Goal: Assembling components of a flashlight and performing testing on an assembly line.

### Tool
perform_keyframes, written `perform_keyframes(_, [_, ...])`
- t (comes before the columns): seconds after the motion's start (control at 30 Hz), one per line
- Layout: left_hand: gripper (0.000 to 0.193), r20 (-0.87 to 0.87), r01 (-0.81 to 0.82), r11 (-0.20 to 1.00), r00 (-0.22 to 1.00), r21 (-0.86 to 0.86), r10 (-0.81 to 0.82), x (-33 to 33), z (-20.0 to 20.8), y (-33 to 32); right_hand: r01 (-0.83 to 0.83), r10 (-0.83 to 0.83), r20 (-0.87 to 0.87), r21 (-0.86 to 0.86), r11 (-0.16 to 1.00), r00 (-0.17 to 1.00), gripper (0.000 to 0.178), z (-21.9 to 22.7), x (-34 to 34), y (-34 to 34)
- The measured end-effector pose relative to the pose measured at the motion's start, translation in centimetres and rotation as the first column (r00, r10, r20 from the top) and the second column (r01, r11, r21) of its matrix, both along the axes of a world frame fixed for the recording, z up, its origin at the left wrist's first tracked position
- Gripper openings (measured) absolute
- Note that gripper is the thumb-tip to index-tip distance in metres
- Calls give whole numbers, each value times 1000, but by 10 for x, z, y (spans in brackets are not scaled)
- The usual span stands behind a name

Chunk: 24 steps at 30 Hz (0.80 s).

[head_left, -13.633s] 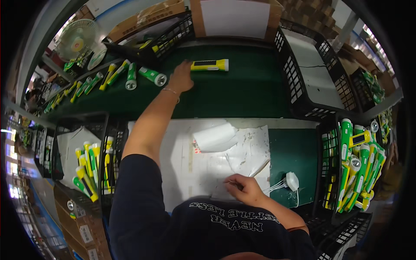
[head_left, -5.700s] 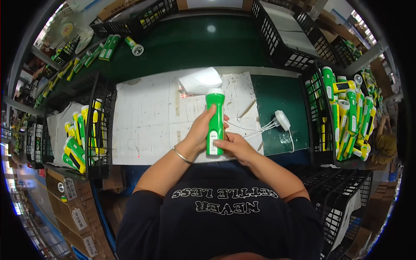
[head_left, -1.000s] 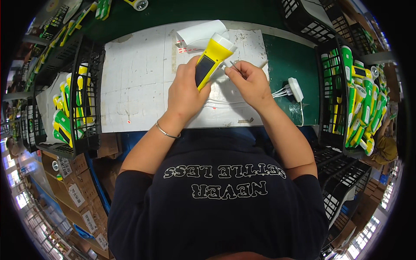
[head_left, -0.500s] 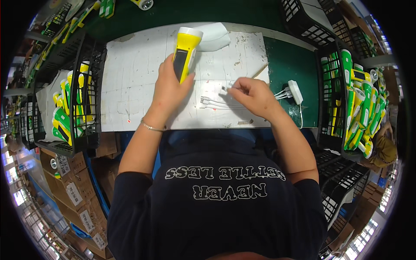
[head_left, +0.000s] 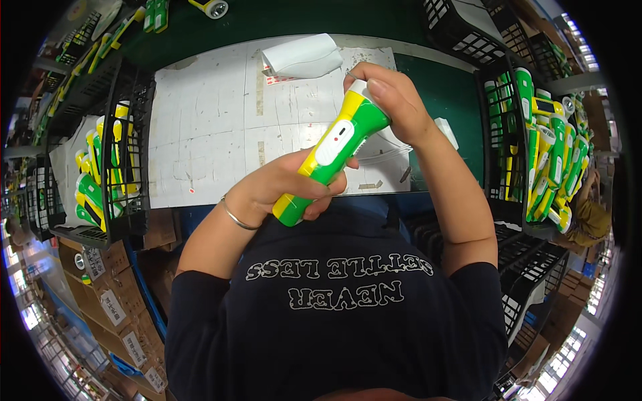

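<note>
A yellow and green flashlight [head_left: 336, 142] slants between my two hands, its head up and to the right. On its side is a white oval panel with a small dark slot and a red dot. My left hand [head_left: 284, 182] is wrapped round the lower body. My right hand [head_left: 401, 103] grips the white-rimmed head, with the thumb on the rim. Behind the flashlight and my right wrist, white charging cables [head_left: 391, 148] run toward a white power block [head_left: 446, 134], both partly hidden.
A folded white sheet [head_left: 304, 57] lies at the back of the pale work board [head_left: 200, 127], over a red-marked sheet. Black crates of flashlights stand on the left [head_left: 134, 184] and right [head_left: 491, 137]. More flashlights [head_left: 156, 15] lie on the green table at the far left.
The flashlight has come nearer and turned, showing its green side and white panel. My right hand has left the cables and taken hold of its head.
</note>
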<state>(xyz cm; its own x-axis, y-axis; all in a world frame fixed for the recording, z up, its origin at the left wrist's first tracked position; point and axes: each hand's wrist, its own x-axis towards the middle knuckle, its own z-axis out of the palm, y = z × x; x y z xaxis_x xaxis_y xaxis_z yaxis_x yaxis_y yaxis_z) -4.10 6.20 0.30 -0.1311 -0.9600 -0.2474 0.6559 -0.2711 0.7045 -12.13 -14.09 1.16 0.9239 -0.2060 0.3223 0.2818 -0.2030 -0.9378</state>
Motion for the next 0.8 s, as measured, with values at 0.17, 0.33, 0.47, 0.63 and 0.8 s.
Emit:
perform_keyframes(0.17, [52, 982, -194, 981, 181, -25, 60, -2, -7, -7, 103, -208, -267, -358, 928, 941, 40, -12, -2, -3])
perform_keyframes(0.33, [54, 971, -165, 985, 223, -44, 81, -4, -8, -8, 152, -174, -44, -306, 940, 984, 34, -26, -5, -6])
perform_keyframes(0.47, [59, 976, -149, 977, 133, -152, 172, -2, -25, -12, 188, -252, -163, -333, 924, 954, 35, -27, -1, -7])
perform_keyframes(0.63, [61, 894, -280, 881, 133, -380, 428, 0, -28, -23, 270, -405, -266, -426, 863, 875, 43, -6, 5, 0])
perform_keyframes(0.8, [30, 18, -478, 878, 879, 27, 477, 6, -40, -32, 357, -346, -256, -5, 934, 903, 45, -29, -11, -8])
